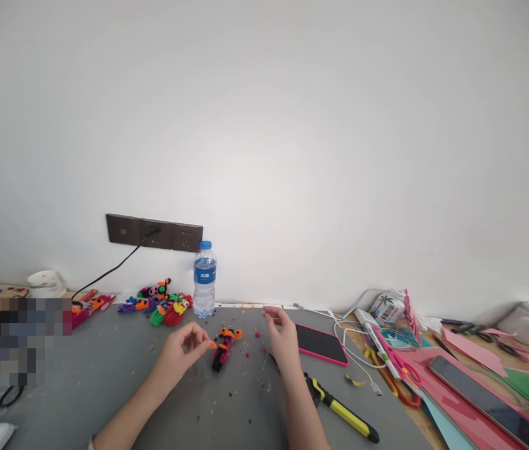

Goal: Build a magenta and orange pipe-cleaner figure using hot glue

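My left hand (183,351) is pinched closed on a small orange piece (211,344). Just right of its fingertips, a pink, black and orange fuzzy figure (223,351) lies on the grey mat (175,419). My right hand (281,334) is raised over the mat, thumb and fingertips together; anything between them is too small to make out. Small pink and dark bits (248,355) are scattered between my hands. Under my right wrist, partly covered, lies a yellow and black tool (343,414).
A water bottle (205,281) stands by the wall, beside several colourful fuzzy figures (170,306). Right of my right hand lie a pink-edged phone (321,344), white cables (346,340), pink scissors (407,369), coloured paper (474,353) and another phone (484,394).
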Action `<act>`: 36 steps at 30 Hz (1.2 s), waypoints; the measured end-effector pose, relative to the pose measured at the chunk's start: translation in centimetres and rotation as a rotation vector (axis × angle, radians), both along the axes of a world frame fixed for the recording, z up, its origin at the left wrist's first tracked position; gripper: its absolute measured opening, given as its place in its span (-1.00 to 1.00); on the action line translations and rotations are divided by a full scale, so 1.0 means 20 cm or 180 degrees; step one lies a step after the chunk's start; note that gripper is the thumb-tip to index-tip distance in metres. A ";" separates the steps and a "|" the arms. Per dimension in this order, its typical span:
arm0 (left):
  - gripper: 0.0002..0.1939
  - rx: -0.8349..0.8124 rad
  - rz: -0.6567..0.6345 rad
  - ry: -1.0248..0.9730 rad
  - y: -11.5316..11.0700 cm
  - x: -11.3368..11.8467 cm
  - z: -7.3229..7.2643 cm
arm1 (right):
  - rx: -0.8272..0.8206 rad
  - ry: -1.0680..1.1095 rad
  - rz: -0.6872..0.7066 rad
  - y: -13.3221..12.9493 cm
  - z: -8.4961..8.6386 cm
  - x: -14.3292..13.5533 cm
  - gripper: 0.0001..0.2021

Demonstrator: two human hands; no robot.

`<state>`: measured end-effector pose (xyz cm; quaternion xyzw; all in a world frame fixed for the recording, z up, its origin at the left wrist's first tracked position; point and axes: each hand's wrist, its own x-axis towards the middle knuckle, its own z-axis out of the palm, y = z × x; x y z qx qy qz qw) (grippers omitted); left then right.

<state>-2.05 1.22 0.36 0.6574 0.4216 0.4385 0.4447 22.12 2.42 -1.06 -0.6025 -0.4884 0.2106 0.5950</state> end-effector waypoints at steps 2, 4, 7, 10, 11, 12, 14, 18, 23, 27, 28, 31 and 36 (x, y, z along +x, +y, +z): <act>-0.80 0.0145 -0.0471 0.0245 -0.04 0.02 0.02 | -0.0089 -0.0163 0.0097 0.01 -0.02 -0.03 -0.76; -0.92 0.0183 -0.0922 0.0537 -0.08 0.04 0.03 | -0.0128 -0.0238 0.0173 0.01 -0.03 -0.05 -0.77; -0.89 0.0184 -0.1515 0.0976 -0.12 0.07 0.02 | -0.0130 -0.0218 0.0141 0.01 -0.02 -0.03 -0.76; -0.92 0.0400 -0.1742 0.1209 -0.14 0.07 0.00 | 0.0001 -0.0143 -0.0152 -0.01 0.00 0.06 -0.73; -0.91 0.0453 -0.1745 0.1247 -0.14 0.07 -0.01 | 0.0061 -0.0153 -0.0281 -0.01 0.01 0.10 -0.71; -0.89 0.0464 -0.1725 0.1280 -0.14 0.07 -0.02 | 0.0103 -0.0198 -0.0410 -0.02 0.01 0.14 -0.70; -0.88 0.0422 -0.1655 0.1341 -0.13 0.07 -0.02 | 0.0021 -0.0460 -0.0714 -0.03 0.01 0.21 -0.71; -0.88 0.0439 -0.1403 0.1344 -0.12 0.05 -0.03 | -0.0475 -0.1154 -0.1080 -0.03 -0.06 0.24 -0.86; -0.75 0.0621 -0.0905 0.1401 -0.09 0.04 -0.03 | -0.0713 -0.1404 -0.1142 0.00 -0.14 0.17 -0.90; -0.73 0.0765 -0.0695 0.1339 -0.07 0.03 -0.03 | -0.0722 -0.1405 -0.1132 0.02 -0.14 0.15 -0.82; -0.73 0.0800 -0.0609 0.1305 -0.07 0.03 -0.03 | -0.0694 -0.1377 -0.1102 0.02 -0.14 0.15 -0.81; -0.75 0.0834 -0.0185 0.1147 -0.05 0.02 -0.03 | -0.0544 -0.1250 -0.0878 0.01 -0.10 0.15 -0.81; -0.79 0.0636 0.0570 0.0651 -0.02 0.01 -0.01 | -0.0193 -0.0933 0.0121 -0.01 0.00 0.04 -0.82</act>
